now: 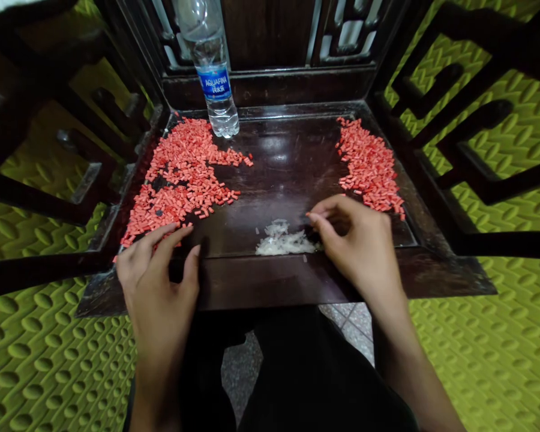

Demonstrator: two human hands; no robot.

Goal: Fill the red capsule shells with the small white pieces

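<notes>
Small red pieces [182, 153] lie in a large spread pile on the left of the dark wooden seat [274, 162]. A second pile of red pieces [371, 165] lies on the right. Near the front edge is a small heap of whitish translucent bits [283, 240]. My left hand [159, 276] is at the near edge of the left pile, its fingers apart and fingertips close to the red pieces. My right hand [357, 240] pinches a small red piece [309, 214] between thumb and forefinger, just right of the whitish heap.
A clear water bottle [216, 84] with a blue label stands at the back left, beside the left pile. Dark carved wooden sides [472, 243] rise left and right, and a wooden back [270, 87] closes the far side. My dark-clothed legs are below the front edge.
</notes>
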